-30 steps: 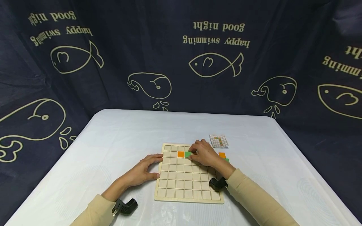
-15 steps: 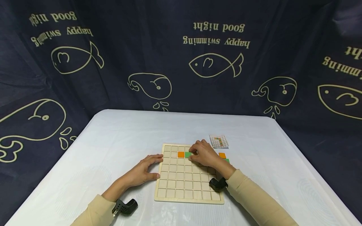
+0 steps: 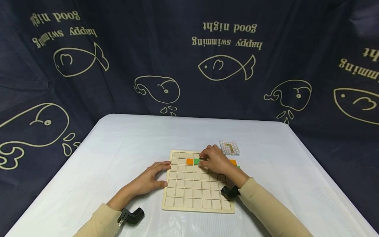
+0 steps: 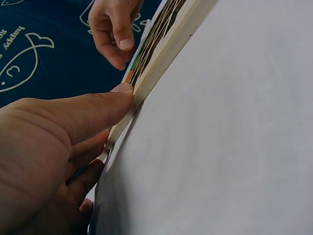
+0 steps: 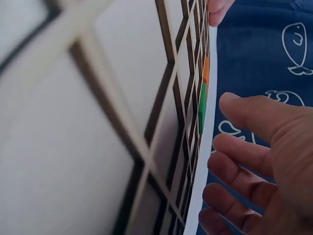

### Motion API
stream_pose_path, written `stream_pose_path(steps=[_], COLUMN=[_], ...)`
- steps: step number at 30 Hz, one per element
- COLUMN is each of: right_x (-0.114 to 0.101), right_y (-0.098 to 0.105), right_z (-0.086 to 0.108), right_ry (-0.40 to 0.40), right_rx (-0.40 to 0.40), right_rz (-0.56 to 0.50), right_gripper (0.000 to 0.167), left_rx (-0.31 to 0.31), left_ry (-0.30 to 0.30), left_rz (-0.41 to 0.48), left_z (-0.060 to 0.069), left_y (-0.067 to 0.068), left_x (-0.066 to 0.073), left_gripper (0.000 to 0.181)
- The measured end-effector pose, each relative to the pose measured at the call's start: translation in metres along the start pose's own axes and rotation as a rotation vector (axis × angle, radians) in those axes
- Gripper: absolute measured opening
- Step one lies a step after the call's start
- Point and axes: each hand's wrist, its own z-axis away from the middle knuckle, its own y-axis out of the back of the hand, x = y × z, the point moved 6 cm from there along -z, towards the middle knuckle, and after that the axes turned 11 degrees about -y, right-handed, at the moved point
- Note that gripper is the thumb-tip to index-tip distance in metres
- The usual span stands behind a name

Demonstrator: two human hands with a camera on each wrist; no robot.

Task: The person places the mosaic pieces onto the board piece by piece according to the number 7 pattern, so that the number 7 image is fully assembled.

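My left hand (image 3: 149,180) lies spread against the grid board (image 3: 197,193), likely steadying it, while my right hand (image 3: 216,160), loosely parted and empty, hovers by the green tile (image 3: 196,161) seated beside the orange tile (image 3: 189,161) within dividers (image 3: 193,179) that should stop them sliding.

This looks like a curtained-off recording booth, a small makeshift studio; what kind of building holds it cannot be told. Navy printed curtain (image 3: 124,33) wraps the back and both sides, its folds and creases showing, with pale whale outlines (image 3: 157,89), fish outlines (image 3: 226,68) and the lettering "happy swimming" (image 3: 227,43) and "good night" (image 3: 229,27) hanging upside down. Inside it stands one table under a smooth white cover (image 3: 148,131), bearing a wooden grid board (image 3: 189,209). Black wrist-camera mounts (image 3: 133,216) at the cuffs of both beige sleeves (image 3: 99,222) mark it as a filming setup.
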Motion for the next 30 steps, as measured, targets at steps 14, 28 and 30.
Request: stream_pose_path(steps=[14, 28, 30], right_x=[0.010, 0.032, 0.037], right_y=[0.018, 0.031, 0.032], right_z=[0.012, 0.029, 0.030], right_ry=[-0.029, -0.073, -0.082], right_rx=[0.026, 0.079, 0.086], right_rz=[-0.031, -0.055, -0.052], right_gripper=[0.032, 0.030, 0.030], left_rx=[-0.001, 0.000, 0.002], left_ry=[0.010, 0.007, 0.009], left_rz=[0.014, 0.025, 0.029], left_z=[0.001, 0.001, 0.001], left_y=[0.000, 0.000, 0.000], left_x=[0.000, 0.001, 0.001], left_gripper=[0.061, 0.060, 0.060])
